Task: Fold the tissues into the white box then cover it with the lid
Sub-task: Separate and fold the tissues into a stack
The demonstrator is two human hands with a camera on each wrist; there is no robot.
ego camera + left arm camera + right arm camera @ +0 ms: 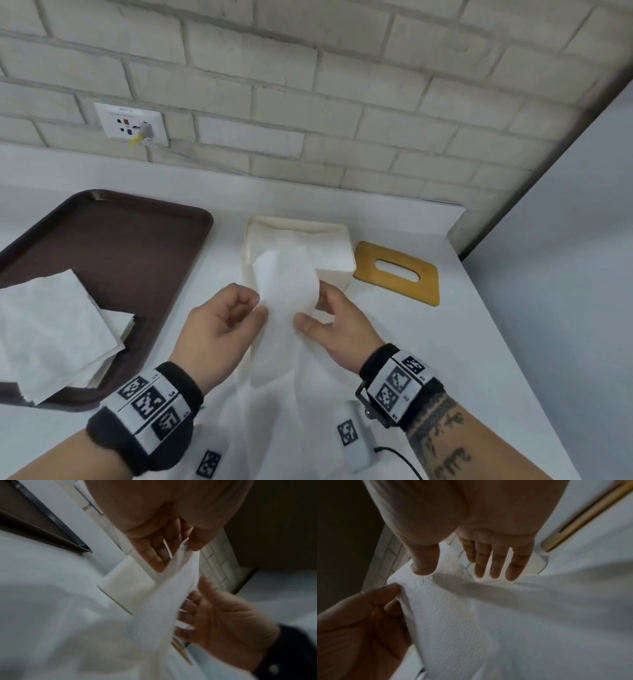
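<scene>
Left hand (219,325): pinches the left edge of a tissue (286,284) between thumb and curled fingers.
Right hand (337,325): fingers straight and relaxed behind the tissue's right edge, thumb in front; whether it actually grips the sheet, I cannot tell.
Tissue: held above the worktop (445,342), just in front of the white box.
White box (337,274): uncovered, toward the back edge of the worktop, with folded tissues inside.
Lid (397,272): wooden, slotted, flat on the worktop just right of the box.
Tray (137,246): brown, at the left edge.
Tissue stack (58,329): on the tray's near corner.
</scene>
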